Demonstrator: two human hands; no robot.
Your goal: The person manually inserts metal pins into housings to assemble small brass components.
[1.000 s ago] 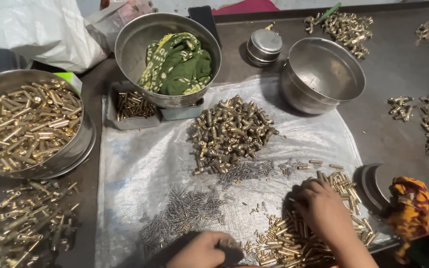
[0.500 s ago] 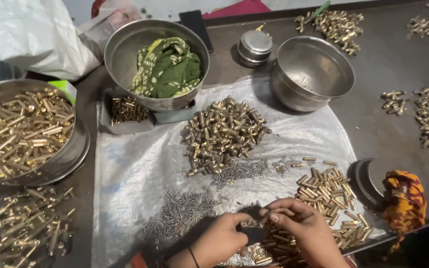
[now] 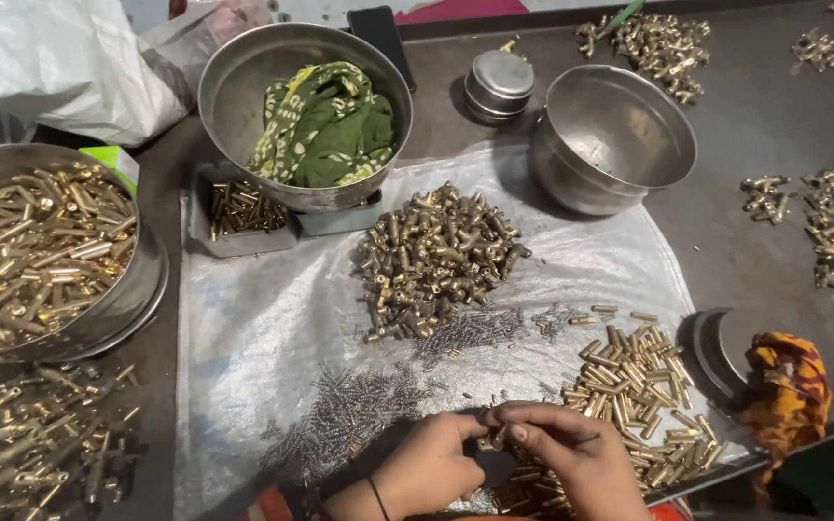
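Observation:
My left hand (image 3: 427, 466) and my right hand (image 3: 560, 461) meet at the near edge of a clear plastic sheet (image 3: 272, 318). Their fingertips pinch a small brass part (image 3: 487, 439) between them. Just right of my hands lies a heap of brass tubes (image 3: 634, 386). To the left is a scatter of small grey springs (image 3: 349, 420). Farther back sits a pile of darker brass fittings (image 3: 436, 256).
A steel bowl (image 3: 243, 96) holds a green cloth (image 3: 325, 121) at the back. An empty steel bowl (image 3: 620, 135) stands to the right, a small lidded tin (image 3: 499, 82) behind. A large pan (image 3: 137, 289) of brass pieces is at left. An orange cloth (image 3: 789, 386) lies at right.
My right hand left the brass tubes and came left to meet my left hand. Both hands now pinch a small part together.

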